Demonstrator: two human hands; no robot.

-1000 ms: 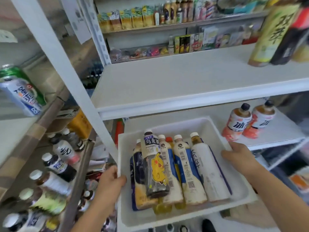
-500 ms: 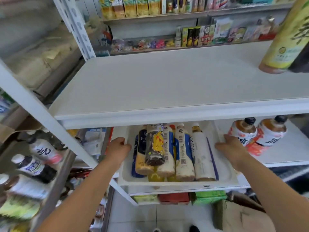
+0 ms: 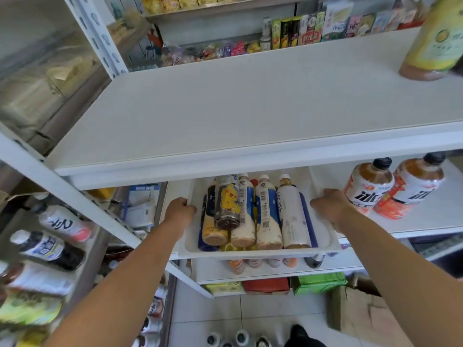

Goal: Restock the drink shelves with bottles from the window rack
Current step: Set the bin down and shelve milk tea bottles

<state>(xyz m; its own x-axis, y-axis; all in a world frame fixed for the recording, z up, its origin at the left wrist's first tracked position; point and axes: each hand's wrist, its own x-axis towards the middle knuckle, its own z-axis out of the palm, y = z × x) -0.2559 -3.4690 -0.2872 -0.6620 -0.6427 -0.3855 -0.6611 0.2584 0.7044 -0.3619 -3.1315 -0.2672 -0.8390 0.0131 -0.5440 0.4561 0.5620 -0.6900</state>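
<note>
A white plastic tray (image 3: pixel 260 252) sits at the level of the second white shelf (image 3: pixel 426 216), partly under the broad upper shelf (image 3: pixel 250 103). Several drink bottles lie flat in it, among them a dark one with a yellow cartoon label (image 3: pixel 226 204) and a white one with a blue stripe (image 3: pixel 293 216). My left hand (image 3: pixel 178 212) grips the tray's left rim. My right hand (image 3: pixel 330 204) grips its right rim. Two orange-and-white bottles (image 3: pixel 368 186) stand on the same shelf just right of the tray.
The window rack (image 3: pixel 95 246) on the left holds several slanted bottles (image 3: pixel 47 249). A yellow-labelled bottle (image 3: pixel 436 38) stands at the upper shelf's far right. Snack boxes (image 3: pixel 310 28) line the shelves behind. A cardboard box (image 3: pixel 363 314) and more bottles (image 3: pixel 240 336) are on the tiled floor.
The tray has gone forward from in front of me onto the second shelf, under the upper shelf. Both hands kept their grip on its rims and my arms stretched out.
</note>
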